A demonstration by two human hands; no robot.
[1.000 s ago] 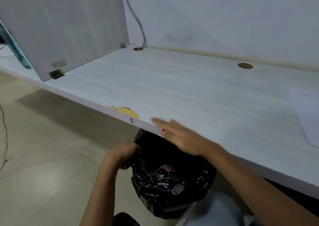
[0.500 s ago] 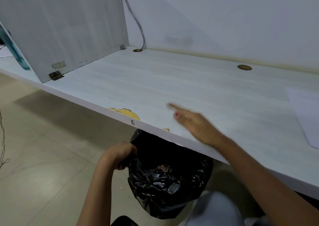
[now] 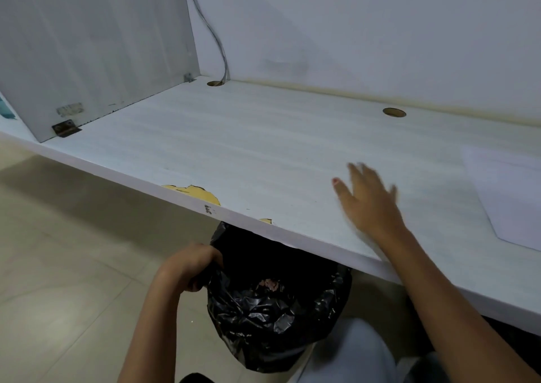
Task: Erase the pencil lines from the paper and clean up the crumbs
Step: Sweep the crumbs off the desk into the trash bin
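Observation:
A white sheet of paper (image 3: pixel 509 195) lies on the white desk (image 3: pixel 248 154) at the far right, partly cut off by the frame edge. My right hand (image 3: pixel 369 201) is flat and blurred over the desk top, fingers straight, left of the paper. Below the desk's front edge, my left hand (image 3: pixel 190 265) grips the rim of a black bin bag (image 3: pixel 272 303), which hangs open under the edge. No crumbs can be made out on the desk.
A white side panel (image 3: pixel 96 46) stands at the desk's left end. A cable (image 3: pixel 216 40) drops into a hole at the back corner; a second hole (image 3: pixel 394 112) sits further right. The front edge has chipped yellow patches (image 3: pixel 199 192). Tiled floor lies below.
My right hand has moved from the desk's front edge above the bag back rightward and further onto the desk, toward the paper. My left hand keeps holding the bag in place.

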